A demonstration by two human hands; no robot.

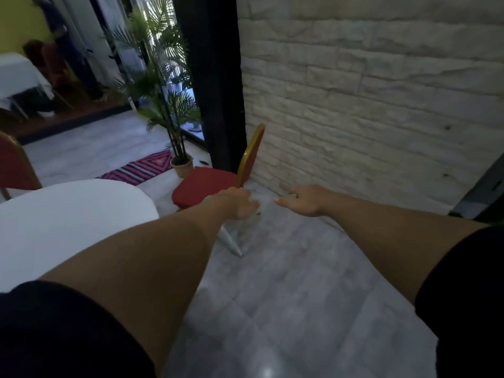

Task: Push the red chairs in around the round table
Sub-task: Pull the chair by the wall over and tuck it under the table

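Note:
A red chair (207, 184) with a gold-edged back stands apart from the round white table (68, 219), close to the stone wall and seen from the side. Both my arms reach out toward it. My left hand (240, 203) hovers just in front of the seat's rear corner, fingers curled downward, holding nothing. My right hand (302, 201) is to the right of the chair back, fingers spread and empty. A second red chair (15, 165) stands at the table's far left edge. One white table leg (231, 241) shows below my left forearm.
A pale stone wall (368, 105) runs along the right. A dark pillar (215, 77) stands behind the chair. A potted palm (174, 99) and a striped pink rug (141, 167) lie beyond the table. Grey tiled floor (286, 296) stretches before me.

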